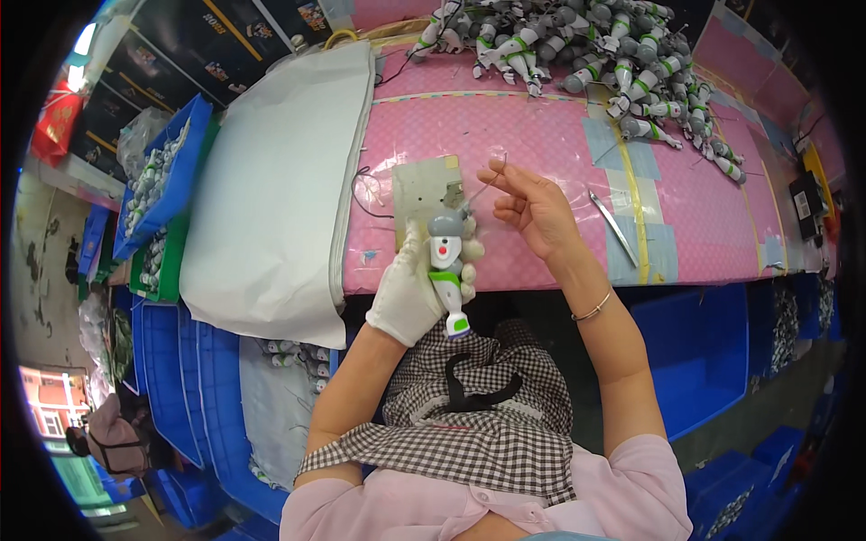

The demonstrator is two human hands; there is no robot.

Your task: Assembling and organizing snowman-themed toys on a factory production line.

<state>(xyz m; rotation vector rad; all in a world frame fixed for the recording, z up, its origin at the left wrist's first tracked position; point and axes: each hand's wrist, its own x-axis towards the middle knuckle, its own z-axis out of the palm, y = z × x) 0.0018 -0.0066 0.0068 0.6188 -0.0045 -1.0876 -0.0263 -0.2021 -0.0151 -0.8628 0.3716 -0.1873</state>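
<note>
My left hand [406, 288], in a white glove, is closed around a small toy figure [446, 252] just in front of the table's near edge. The figure has a grey cap, a white face with a red nose, a green band and a white lower body. From beside its cap a thin dark wire [479, 190] runs up toward my right hand [534, 203]. That hand is bare, its thumb and forefinger pinched on the wire and the other fingers curled. Behind the toy, a flat metal plate [415, 187] lies on the pink table cover [532, 126].
Many similar toys [631, 63] are heaped at the back right. Tweezers [613, 227] lie right of my right hand. A white sheet [271, 171] covers the table's left part. Blue bins [162, 185] stand at the left; another blue bin [695, 361] sits below the table's right edge.
</note>
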